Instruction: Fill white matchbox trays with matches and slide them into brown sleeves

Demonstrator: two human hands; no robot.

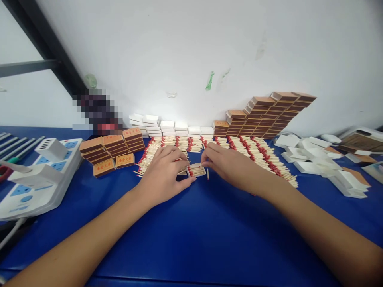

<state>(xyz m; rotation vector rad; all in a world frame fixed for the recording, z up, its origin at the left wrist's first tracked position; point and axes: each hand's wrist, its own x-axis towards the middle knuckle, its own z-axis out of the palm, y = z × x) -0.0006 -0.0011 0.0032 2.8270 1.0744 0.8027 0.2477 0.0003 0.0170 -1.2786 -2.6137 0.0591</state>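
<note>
A small white matchbox tray with red-headed matches in it lies on the blue table. My left hand steadies it from the left, the thumb against the near edge and the other fingers curled at its left end. At the tray's right end is my right hand, its fingertips pinched together; what they hold, if anything, is hidden. A single match shows just below those fingers, apart from the tray. Rows of loose matches spread behind and beside both hands.
Orange-brown matchboxes are stacked against the wall at right, with more matchboxes at left. White trays stand stacked at the back, and loose white trays are heaped on the right. A power strip lies at far left.
</note>
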